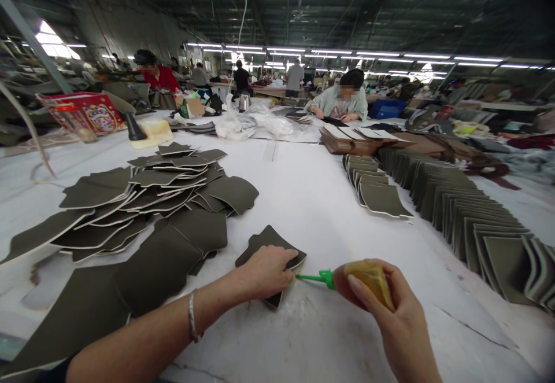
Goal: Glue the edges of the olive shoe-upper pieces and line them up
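Note:
My right hand (401, 305) is wrapped round a squeeze bottle (370, 279) of amber liquid. Its thin green nozzle points left, with the tip at the edge of a dark olive panel (269, 238) that has a pale backing. My left hand (269, 270) grips this panel against the table, index finger stretched across its top and the other fingers partly hidden at the edge. A silver bangle is on the left wrist. Left of the hand lies a loose, overlapping pile of similar panels (173, 238).
A long row of upright panels (468, 215) runs along the right, beside a short fanned stack (381, 195). Brown pieces (342, 140) and clear plastic bags (243, 122) lie farther back. A co-worker (340, 102) works across the white table (299, 198). A black-handled tool (136, 128) stands far left.

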Available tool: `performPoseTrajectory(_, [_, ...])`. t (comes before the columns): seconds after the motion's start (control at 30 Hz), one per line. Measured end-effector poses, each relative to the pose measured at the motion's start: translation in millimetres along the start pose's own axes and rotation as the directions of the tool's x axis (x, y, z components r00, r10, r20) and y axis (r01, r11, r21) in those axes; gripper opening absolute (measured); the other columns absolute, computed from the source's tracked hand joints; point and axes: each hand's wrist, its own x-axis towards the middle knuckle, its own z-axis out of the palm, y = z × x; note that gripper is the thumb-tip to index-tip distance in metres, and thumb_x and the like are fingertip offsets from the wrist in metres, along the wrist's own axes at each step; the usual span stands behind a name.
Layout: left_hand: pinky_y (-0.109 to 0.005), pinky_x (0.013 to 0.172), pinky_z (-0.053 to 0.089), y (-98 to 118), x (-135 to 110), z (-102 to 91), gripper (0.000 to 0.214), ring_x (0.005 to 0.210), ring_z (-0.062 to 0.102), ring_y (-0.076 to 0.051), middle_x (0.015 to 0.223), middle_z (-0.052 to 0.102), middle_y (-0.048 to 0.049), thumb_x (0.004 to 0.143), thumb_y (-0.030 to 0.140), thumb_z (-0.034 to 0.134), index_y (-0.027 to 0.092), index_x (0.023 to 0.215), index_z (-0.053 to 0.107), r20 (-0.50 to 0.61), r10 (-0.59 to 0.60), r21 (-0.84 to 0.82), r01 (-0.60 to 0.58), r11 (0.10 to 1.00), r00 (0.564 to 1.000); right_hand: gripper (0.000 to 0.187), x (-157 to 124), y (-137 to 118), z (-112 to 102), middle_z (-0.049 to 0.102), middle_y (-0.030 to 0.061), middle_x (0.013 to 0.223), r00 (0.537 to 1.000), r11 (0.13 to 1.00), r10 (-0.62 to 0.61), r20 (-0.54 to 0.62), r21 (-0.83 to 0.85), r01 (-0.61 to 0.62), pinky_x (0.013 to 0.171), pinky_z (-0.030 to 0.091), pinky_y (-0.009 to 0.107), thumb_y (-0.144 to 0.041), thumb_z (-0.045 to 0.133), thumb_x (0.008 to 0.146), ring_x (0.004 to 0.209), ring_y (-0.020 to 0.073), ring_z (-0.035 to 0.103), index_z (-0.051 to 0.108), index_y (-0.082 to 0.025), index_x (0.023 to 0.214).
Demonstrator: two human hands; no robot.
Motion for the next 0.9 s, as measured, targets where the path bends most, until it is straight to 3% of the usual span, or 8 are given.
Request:
performPoseTrajectory(0.2, [-0.032, 0.079, 0.047, 0, -2, 3.5, 0.051, 0.095, 0.065, -0.026, 0.106, 0.07, -0.0072, 0.076, 0.017, 0.043, 0.022, 0.125, 0.058, -0.014, 0.002, 0.017, -0.002, 1.0, 1.0, 0.048, -9, 3, 4, 0.063, 0.0011, 0.089, 0.991, 0.999, 0.018, 0.131, 0.039, -0.023, 0.078, 0.043, 0.037, -0.058, 0.067, 0.072, 0.085, 0.0267, 0.06, 0.053, -0.024, 0.103])
performPoseTrajectory(0.33, [-0.034, 0.079, 0.048, 0, -3, 4.5, 0.052, 0.095, 0.065, -0.026, 0.106, 0.069, -0.0085, 0.078, 0.017, 0.041, 0.021, 0.127, 0.056, -0.029, 0.007, 0.02, -0.007, 1.0, 1.0, 0.048, -14, 3, 6, 0.064, 0.0001, 0.09, 0.998, 0.999, 0.004, 0.062, 0.032, -0.006, 0.079, 0.043, 0.034, -0.056, 0.069, 0.071, 0.086, 0.0252, 0.06, 0.054, -0.024, 0.103])
performPoseTrajectory(0.47, [-0.034, 0.077, 0.048, 0, -5, 5.3, 0.052, 0.092, 0.065, -0.027, 0.102, 0.069, -0.0085, 0.078, 0.017, 0.041, 0.022, 0.127, 0.056, -0.033, 0.009, 0.027, -0.008, 1.0, 0.999, 0.047, -18, 5, 7, 0.064, -0.0009, 0.087, 0.992, 0.997, 0.01, 0.128, 0.078, -0.02, 0.074, 0.045, 0.03, -0.055, 0.069, 0.071, 0.081, 0.0227, 0.06, 0.055, -0.024, 0.102])
performPoseTrajectory(0.63, [-0.034, 0.076, 0.048, -1, -5, 7.2, 0.05, 0.091, 0.065, -0.027, 0.103, 0.069, -0.0095, 0.079, 0.016, 0.039, 0.021, 0.126, 0.057, -0.048, 0.009, 0.04, -0.007, 0.999, 0.999, 0.05, -21, 4, 7, 0.063, 0.0005, 0.09, 0.997, 0.997, 0.033, 0.068, 0.066, -0.038, 0.076, 0.045, 0.031, -0.056, 0.07, 0.07, 0.084, 0.024, 0.06, 0.053, -0.023, 0.104])
performPoseTrajectory(0.7, [-0.034, 0.075, 0.048, -1, -5, 7.4, 0.049, 0.09, 0.066, -0.027, 0.101, 0.069, -0.0094, 0.08, 0.016, 0.04, 0.021, 0.125, 0.057, -0.043, 0.013, 0.048, -0.011, 0.999, 0.999, 0.051, -21, 4, 7, 0.063, 0.0002, 0.089, 0.994, 0.998, 0.03, 0.104, 0.056, -0.036, 0.076, 0.045, 0.031, -0.057, 0.069, 0.07, 0.083, 0.0236, 0.059, 0.052, -0.024, 0.105])
performPoseTrajectory(0.8, [-0.035, 0.074, 0.048, 0, -4, 7.6, 0.049, 0.089, 0.066, -0.027, 0.1, 0.069, -0.0099, 0.079, 0.016, 0.04, 0.021, 0.125, 0.057, -0.035, 0.014, 0.058, -0.012, 0.998, 0.999, 0.048, -16, 8, 5, 0.062, -0.001, 0.088, 0.986, 0.999, 0.004, 0.164, 0.049, -0.013, 0.075, 0.044, 0.031, -0.056, 0.067, 0.073, 0.082, 0.0225, 0.058, 0.051, -0.025, 0.106])
performPoseTrajectory(0.9, [-0.036, 0.076, 0.048, 1, -4, 8.5, 0.049, 0.09, 0.066, -0.027, 0.103, 0.068, -0.0101, 0.08, 0.016, 0.039, 0.021, 0.126, 0.056, -0.037, 0.005, 0.043, -0.003, 0.999, 0.999, 0.047, -1, 16, 2, 0.063, 0.0005, 0.092, 0.995, 0.999, -0.048, 0.088, 0.019, 0.047, 0.078, 0.044, 0.034, -0.054, 0.069, 0.073, 0.086, 0.0249, 0.059, 0.053, -0.024, 0.106])
